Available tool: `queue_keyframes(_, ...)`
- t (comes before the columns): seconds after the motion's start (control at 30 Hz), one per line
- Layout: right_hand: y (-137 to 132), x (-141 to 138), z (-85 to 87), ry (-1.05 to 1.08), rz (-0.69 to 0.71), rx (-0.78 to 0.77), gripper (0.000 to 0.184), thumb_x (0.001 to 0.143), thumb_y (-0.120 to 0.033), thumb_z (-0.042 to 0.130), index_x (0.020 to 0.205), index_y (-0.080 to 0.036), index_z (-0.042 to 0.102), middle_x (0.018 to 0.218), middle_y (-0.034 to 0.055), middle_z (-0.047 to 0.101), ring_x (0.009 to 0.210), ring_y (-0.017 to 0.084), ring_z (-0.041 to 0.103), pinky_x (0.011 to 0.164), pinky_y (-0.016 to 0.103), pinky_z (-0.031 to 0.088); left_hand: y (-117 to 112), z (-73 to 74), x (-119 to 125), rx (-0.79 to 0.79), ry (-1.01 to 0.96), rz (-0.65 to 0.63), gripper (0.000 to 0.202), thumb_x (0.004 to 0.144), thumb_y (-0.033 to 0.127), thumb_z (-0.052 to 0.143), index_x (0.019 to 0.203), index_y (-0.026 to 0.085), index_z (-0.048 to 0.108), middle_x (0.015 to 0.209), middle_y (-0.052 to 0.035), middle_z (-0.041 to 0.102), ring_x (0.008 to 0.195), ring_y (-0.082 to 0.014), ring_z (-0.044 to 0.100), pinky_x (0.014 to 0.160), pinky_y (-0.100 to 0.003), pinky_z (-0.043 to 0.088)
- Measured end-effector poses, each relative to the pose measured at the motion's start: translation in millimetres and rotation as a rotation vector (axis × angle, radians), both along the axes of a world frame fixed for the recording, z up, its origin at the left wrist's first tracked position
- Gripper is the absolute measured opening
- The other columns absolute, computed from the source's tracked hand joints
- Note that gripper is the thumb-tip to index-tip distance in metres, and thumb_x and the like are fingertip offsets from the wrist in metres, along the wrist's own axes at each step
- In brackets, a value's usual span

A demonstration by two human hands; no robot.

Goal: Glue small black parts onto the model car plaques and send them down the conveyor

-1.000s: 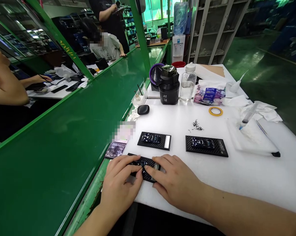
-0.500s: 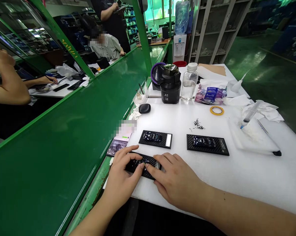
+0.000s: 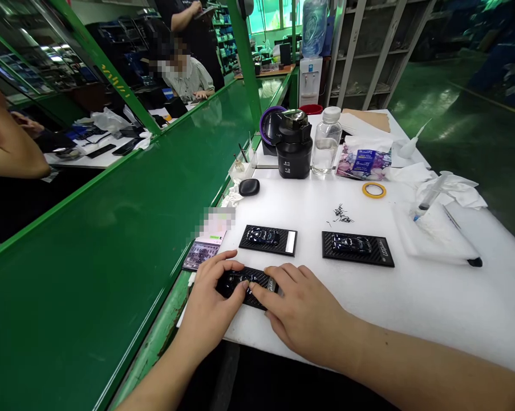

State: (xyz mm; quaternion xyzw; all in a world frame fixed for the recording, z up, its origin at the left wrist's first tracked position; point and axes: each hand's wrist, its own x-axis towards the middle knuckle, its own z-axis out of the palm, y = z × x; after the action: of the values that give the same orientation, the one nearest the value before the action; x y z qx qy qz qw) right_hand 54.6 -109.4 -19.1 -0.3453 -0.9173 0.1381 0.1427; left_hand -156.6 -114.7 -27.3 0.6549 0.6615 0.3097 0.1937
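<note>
White surface (image 3: pixel 411 297), near edge: left hand (image 3: pixel 210 311) and right hand (image 3: pixel 302 317) both press fingertips onto a black carbon-weave plate (image 3: pixel 257 279) lying flat, neither closed round it. Plate looks thin, stiff, light, glossy and likely slippery; best gripped at long edges. Two similar plates (image 3: pixel 357 248) lie beyond.

White worktable (image 3: pixel 411 308) beside a green conveyor belt. Lying on it, near edge to far: black carbon-pattern plate (image 3: pixel 257 279) under two hands; two more black plates, one at center (image 3: pixel 268 240) & one to the right (image 3: pixel 357 249); phone (image 3: pixel 203 251) at left edge; scatter of small black bits (image 3: pixel 340 214); black oval case (image 3: pixel 249 186); yellow tape ring (image 3: pixel 374 190); syringe (image 3: pixel 428 198) on white wipes; black jar (image 3: pixel 294 148), clear bottle (image 3: pixel 327 142), printed pouch (image 3: pixel 365 161) at the back.
</note>
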Motion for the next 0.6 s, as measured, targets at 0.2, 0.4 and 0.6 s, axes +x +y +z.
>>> queue_keyframes(0.2,4.6,2.9,-1.0,0.026,0.007,-0.008,0.042,0.096,-0.023,0.055,0.138,-0.024,0.052,0.127,0.0119,0.053,0.107,0.028,0.048,0.088,0.043,0.043,3.1,-3.2,-5.6,-0.077,-0.057,0.032,0.028,0.077,0.039,0.068,0.102,0.027,0.064,0.137,-0.0045,0.056,0.131,-0.0298,0.049,0.113,-0.054,0.035)
queue_keyframes(0.4,8.2,7.0,-2.6,0.059,0.044,-0.022,0.043,0.095,-0.031,0.060,0.136,-0.019,0.054,0.126,0.0122,0.054,0.108,0.028,0.048,0.091,0.043,0.043,8.1,-1.6,-5.2,-0.143,-0.091,0.094,0.038,0.072,0.039,0.070,0.106,0.024,0.063,0.141,-0.0084,0.054,0.126,-0.0328,0.051,0.108,-0.055,0.039)
queue_keyframes(0.6,5.3,3.8,-0.6,0.034,0.038,0.004,0.045,0.093,-0.027,0.057,0.137,-0.019,0.053,0.123,0.0131,0.054,0.105,0.029,0.048,0.085,0.043,0.044,12.0,0.0,-7.4,-0.156,-0.091,0.082,0.040,0.071,0.038,0.072,0.107,0.022,0.062,0.133,-0.0112,0.060,0.114,-0.0306,0.059,0.095,-0.047,0.049)
